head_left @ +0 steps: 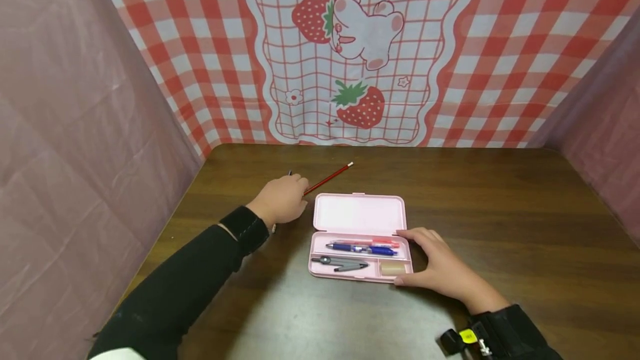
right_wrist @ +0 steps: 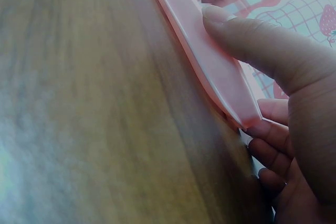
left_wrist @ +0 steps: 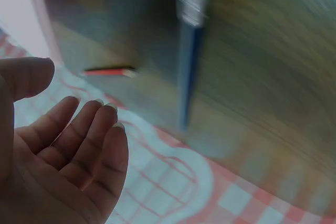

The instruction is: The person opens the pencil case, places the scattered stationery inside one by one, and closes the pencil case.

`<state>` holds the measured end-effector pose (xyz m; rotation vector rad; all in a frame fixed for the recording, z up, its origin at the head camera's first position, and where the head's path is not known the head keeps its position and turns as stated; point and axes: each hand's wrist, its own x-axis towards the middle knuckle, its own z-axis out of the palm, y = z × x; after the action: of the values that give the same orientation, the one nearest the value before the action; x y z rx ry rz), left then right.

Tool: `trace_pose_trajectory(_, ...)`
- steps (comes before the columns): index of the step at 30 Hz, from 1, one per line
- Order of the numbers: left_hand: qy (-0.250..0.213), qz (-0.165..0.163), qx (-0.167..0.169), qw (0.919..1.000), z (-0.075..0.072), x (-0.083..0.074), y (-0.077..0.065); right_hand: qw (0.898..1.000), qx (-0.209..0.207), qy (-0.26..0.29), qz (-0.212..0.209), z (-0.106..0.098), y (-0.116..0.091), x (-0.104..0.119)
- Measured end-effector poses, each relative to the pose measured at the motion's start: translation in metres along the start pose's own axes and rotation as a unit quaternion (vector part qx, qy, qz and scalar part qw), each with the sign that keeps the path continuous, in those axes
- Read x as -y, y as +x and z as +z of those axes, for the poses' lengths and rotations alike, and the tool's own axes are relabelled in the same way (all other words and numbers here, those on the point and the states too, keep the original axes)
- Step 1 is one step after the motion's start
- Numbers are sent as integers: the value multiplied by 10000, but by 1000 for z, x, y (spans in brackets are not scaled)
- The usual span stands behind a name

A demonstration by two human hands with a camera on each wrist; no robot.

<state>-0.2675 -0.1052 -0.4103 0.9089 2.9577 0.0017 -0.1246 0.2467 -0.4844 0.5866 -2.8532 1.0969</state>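
Observation:
A pink pencil case (head_left: pixel 360 211) lies with its lid folded back. It holds a blue pen (head_left: pixel 362 249), a red pen (head_left: pixel 385 243), a grey compass (head_left: pixel 345 263) and a tan eraser (head_left: pixel 393 268). My right hand (head_left: pixel 440 263) grips its right end, thumb at the front edge and fingers behind. My left hand (head_left: pixel 282 199) hovers left of the case, fingers loosely bent and holding nothing in the left wrist view. A red pencil (head_left: pixel 328 178) reaches out past its fingertips. Under the hand lies a dark blue pencil (left_wrist: pixel 190 72), mostly hidden in the head view.
The brown wooden table (head_left: pixel 500 210) backs onto a red-and-white checked cloth (head_left: pixel 210 60) with strawberry prints. A pinkish curtain (head_left: pixel 75 126) hangs along the left side. On the right sleeve sits a small black device (head_left: pixel 451 341) with a yellow tag.

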Motion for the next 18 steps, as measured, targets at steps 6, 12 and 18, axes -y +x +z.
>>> trace_pose_trajectory(6,321,-416,315,9981,3,20,10,10000,13,-17,42,1,-2,-2)
trace_pose_trajectory(12,199,-946,383,9946,12,29,17,10000,-8,-17,66,0,-3,-3)
trace_pose_trajectory(18,-317,-1618,333,9857,21,35,20,10000,18,-42,35,-1,-1,-2)
